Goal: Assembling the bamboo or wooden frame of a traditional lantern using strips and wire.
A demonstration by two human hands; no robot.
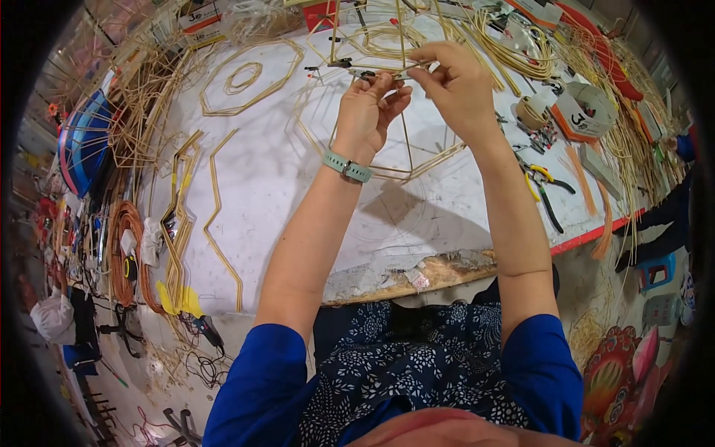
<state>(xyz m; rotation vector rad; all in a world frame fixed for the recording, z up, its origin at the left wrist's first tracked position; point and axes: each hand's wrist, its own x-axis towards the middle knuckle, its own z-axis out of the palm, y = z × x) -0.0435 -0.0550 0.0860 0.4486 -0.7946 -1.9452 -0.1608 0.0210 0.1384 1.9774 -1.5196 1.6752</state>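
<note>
A frame of thin bamboo strips (407,176) stands over the white tabletop, with upright struts and an angular lower ring. My left hand (366,115), with a green band on its wrist, grips a crossing of strips between thumb and fingers. Close to its fingertips, a small clip (365,75) sits on the frame; another black clip (342,62) is just to the left. My right hand (460,88) meets it from the right, thumb and forefinger pinched at the same crossing. Whatever lies between those fingertips is too small to make out.
Bent bamboo strips (216,201) and an octagonal ring (205,97) lie on the left. Coiled strips (521,56) are at the back right. Pliers (547,179), a tape roll (531,113) and a cut-open box (585,112) sit right. The table's front edge (417,277) is ragged.
</note>
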